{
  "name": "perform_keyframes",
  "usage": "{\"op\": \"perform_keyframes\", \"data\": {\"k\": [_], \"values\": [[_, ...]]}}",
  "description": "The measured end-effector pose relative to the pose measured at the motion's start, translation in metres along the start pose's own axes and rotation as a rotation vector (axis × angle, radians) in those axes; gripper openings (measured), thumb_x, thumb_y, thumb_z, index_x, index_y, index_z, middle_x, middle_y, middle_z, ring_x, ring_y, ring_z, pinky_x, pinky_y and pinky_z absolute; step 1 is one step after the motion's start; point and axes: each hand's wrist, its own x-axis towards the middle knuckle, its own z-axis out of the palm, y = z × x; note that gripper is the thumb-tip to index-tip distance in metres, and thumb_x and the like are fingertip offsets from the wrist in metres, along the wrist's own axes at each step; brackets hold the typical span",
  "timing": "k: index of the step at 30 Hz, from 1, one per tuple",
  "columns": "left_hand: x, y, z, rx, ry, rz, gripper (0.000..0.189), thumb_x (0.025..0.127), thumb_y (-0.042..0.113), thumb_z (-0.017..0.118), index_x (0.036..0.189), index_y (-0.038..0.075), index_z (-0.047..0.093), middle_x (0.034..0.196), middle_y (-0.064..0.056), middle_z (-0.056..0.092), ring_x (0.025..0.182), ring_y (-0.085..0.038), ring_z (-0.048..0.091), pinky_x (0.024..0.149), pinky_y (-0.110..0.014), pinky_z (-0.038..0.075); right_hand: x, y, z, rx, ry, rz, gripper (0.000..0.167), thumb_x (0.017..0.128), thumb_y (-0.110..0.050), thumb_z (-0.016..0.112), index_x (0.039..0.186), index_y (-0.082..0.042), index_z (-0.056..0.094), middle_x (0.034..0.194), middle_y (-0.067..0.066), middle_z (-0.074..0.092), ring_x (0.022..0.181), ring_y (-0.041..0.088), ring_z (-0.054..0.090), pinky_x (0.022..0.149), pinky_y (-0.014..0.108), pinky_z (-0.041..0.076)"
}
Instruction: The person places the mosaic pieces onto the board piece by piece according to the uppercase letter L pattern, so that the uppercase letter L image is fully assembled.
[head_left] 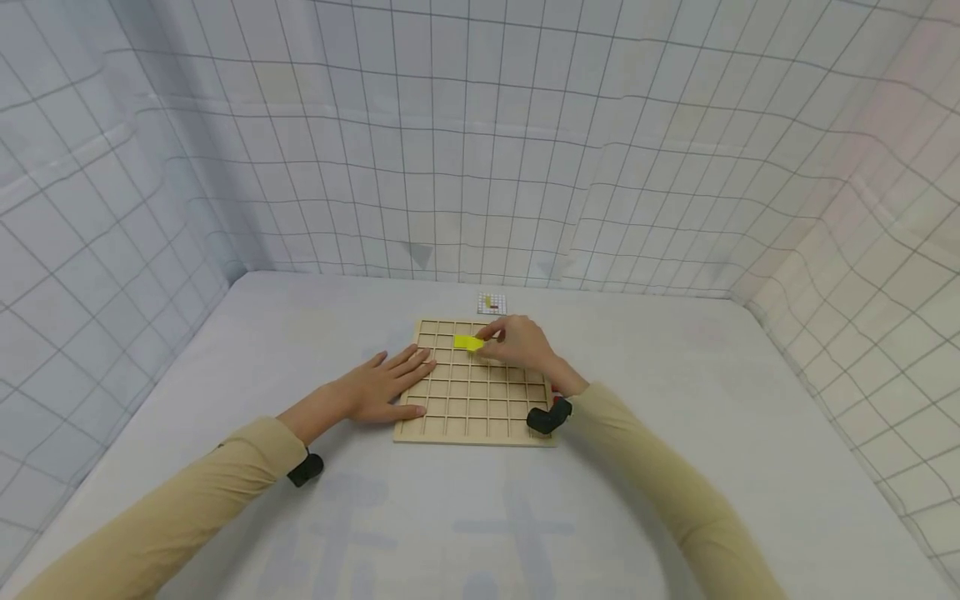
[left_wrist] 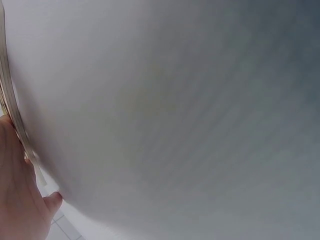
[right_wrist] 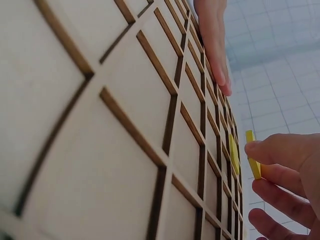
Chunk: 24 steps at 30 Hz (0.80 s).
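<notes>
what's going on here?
A person's right hand pinches a yellow tile over the far part of a wooden grid board; the right wrist view shows it just clear of the surface. A second yellow tile lies on the board close by. The left hand rests with fingers spread on the board's left side. Beyond the far edge is a small card printed with a grid and coloured marks.

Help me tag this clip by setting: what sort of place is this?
Probably a screened-off indoor recording booth: grid-patterned fabric hangs around three sides of a white tabletop, where a wooden grid board lies.
</notes>
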Motion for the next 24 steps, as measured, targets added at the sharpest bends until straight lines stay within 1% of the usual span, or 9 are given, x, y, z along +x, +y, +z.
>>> {"op": "perform_keyframes", "data": {"k": [9,13,20,24], "values": [[0.000,0.001,0.000,-0.005,-0.005,-0.002,0.082,0.095,0.063,0.039,0.156,0.016,0.013,0.163,-0.008,0.006,0.151,-0.032,0.004,0.115,-0.064,0.012,0.007,-0.008,0.009,-0.024,-0.056,-0.003,0.029,0.080,-0.033,0.077,0.102,-0.015,0.077,0.097,-0.001,0.075,0.072,0.009,0.059,0.059,0.019,0.044],[0.000,0.001,0.000,-0.013,-0.007,-0.007,0.081,0.095,0.063,0.040,0.156,0.016,0.013,0.163,-0.008,0.006,0.151,-0.031,0.004,0.115,-0.064,0.012,0.008,-0.009,0.012,-0.039,-0.066,-0.005,0.029,0.080,-0.036,0.078,0.102,-0.017,0.077,0.098,-0.003,0.075,0.071,0.007,0.059,0.059,0.019,0.043],[0.000,0.001,-0.001,-0.015,-0.014,-0.009,0.082,0.095,0.062,0.040,0.156,0.016,0.013,0.164,-0.008,0.005,0.151,-0.031,0.003,0.115,-0.064,0.011,0.009,-0.010,0.015,-0.040,-0.080,-0.026,0.029,0.080,-0.034,0.079,0.102,-0.015,0.077,0.099,-0.001,0.075,0.077,0.010,0.064,0.065,0.021,0.048],[0.000,0.001,-0.001,-0.017,-0.016,-0.009,0.082,0.095,0.062,0.040,0.156,0.016,0.013,0.164,-0.008,0.005,0.151,-0.031,0.003,0.115,-0.064,0.011,0.009,-0.009,0.017,-0.040,-0.085,-0.033,0.030,0.080,-0.034,0.079,0.102,-0.015,0.077,0.100,0.000,0.075,0.079,0.011,0.065,0.065,0.021,0.049]]}}
